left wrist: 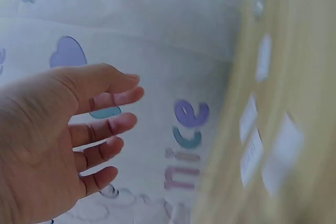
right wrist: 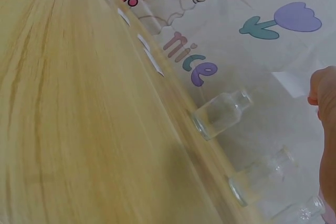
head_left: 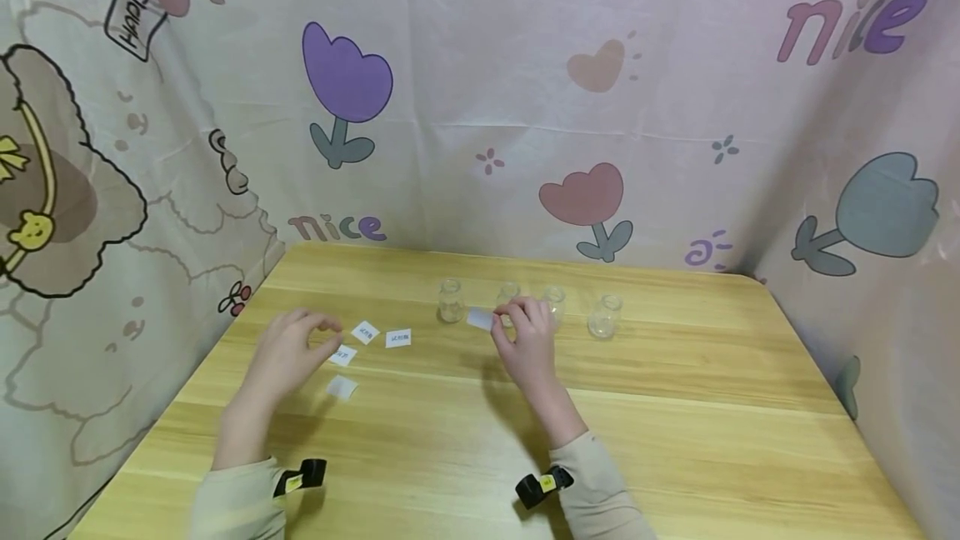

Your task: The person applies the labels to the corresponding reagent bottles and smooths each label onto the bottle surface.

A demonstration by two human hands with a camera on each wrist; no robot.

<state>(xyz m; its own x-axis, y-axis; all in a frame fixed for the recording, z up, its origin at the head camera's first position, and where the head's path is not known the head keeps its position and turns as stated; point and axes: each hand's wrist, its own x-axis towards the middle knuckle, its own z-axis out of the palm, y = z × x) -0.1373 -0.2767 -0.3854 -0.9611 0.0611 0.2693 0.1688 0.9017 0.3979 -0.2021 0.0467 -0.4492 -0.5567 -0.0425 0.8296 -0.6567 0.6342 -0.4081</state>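
My right hand point(head_left: 529, 350) pinches a small white paper slip point(head_left: 479, 319) by its edge, between thumb and fingertips. In the right wrist view the slip point(right wrist: 290, 83) is raised past the nearest glass bottle point(right wrist: 223, 113). Above the left part of the table, my left hand point(head_left: 287, 357) has relaxed, bent fingers and nothing between them. Close by its fingertips lie paper slips with printed characters, one point(head_left: 366, 332) turned at an angle and another point(head_left: 399, 338) to its right. A third printed slip point(head_left: 345, 355) is partly covered by the thumb. Nearer me is a blank-looking slip point(head_left: 342, 387).
Several clear glass bottles stand in a row at the table's back: one point(head_left: 451, 301) left of my right hand, one point(head_left: 509, 297) partly behind it, others point(head_left: 604, 317) to its right. A patterned curtain point(head_left: 480, 90) hangs behind the wooden table point(head_left: 675, 407).
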